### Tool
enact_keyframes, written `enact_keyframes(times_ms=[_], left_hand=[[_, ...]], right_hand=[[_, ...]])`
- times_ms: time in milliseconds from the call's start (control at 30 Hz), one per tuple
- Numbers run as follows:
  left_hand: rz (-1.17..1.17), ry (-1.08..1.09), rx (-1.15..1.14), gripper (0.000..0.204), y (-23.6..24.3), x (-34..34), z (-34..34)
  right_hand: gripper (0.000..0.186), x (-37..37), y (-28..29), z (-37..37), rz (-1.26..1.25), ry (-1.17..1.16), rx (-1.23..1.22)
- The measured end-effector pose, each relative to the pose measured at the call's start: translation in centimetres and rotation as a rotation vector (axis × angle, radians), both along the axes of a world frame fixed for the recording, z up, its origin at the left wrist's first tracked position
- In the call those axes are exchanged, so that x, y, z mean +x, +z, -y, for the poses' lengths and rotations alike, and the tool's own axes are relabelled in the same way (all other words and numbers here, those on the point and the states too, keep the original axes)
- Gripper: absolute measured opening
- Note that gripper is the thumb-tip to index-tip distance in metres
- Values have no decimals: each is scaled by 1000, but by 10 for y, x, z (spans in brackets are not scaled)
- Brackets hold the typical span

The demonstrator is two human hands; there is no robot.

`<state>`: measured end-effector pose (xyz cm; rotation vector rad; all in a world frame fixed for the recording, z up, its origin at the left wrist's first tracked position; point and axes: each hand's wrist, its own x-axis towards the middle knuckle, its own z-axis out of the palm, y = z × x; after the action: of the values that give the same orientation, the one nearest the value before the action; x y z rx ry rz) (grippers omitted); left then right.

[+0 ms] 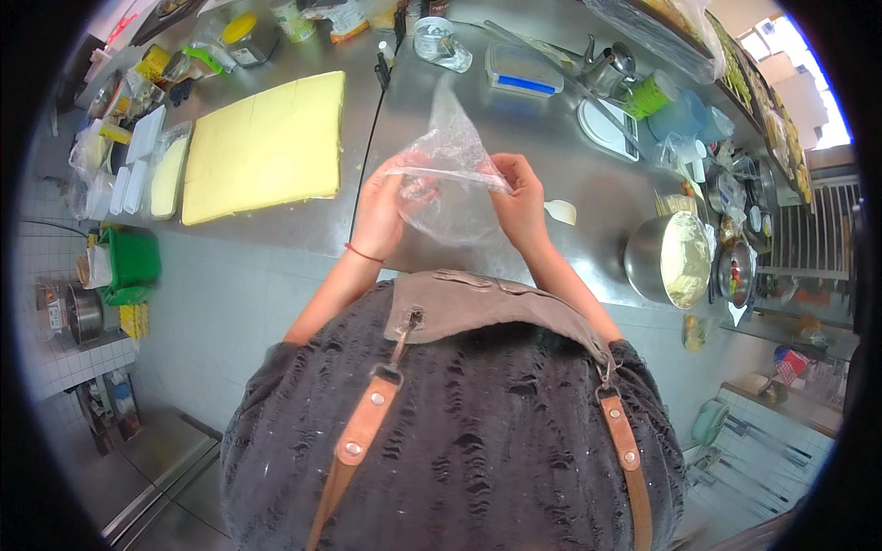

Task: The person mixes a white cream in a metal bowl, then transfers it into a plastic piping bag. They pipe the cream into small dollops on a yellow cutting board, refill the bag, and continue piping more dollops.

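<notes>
Between both hands, above the steel table, is a clear plastic piping bag (450, 197), its narrow tip pointing away from me and its wide end folded back toward me. My left hand (387, 204) is closed on the left side of the bag, with some fingers seen through the plastic. With thumb and fingers pinched together, my right hand (521, 197) grips the fold's right edge. A white scraper (560, 212) lies on the table just right of my right hand. To the right stands a steel mixing bowl (650, 260) of pale cream.
A large yellow sheet cake (266, 147) lies at the left. Behind the bag are a clear lidded box (522, 69) and a plastic tub (443, 44). A white kitchen scale (608, 129) and a metal kettle (611, 66) stand at the back right. Below left is a green bin (131, 266).
</notes>
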<state>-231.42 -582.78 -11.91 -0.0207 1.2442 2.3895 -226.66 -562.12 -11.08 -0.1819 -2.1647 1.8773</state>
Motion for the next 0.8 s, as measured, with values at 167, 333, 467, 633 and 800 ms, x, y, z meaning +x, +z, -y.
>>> enact_keyframes(times_ms=[167,333,467,633,800], left_hand=[[363,-41,251,26,-21,-30,10],[307,-517,372,31,-25,-26,14],[230,-428,554,41,-18,-14,22],[-419,-340,-20,37,-4,-17,12],[-970,-394,-285,49,25,-27,0]], right_hand=[[13,12,9,-20,40,229,61],[37,28,2,-40,299,424,-1065],[45,28,-12,-48,197,643,-1498],[39,27,-14,-52,334,543,-1534],[38,29,3,-34,439,247,-1299]])
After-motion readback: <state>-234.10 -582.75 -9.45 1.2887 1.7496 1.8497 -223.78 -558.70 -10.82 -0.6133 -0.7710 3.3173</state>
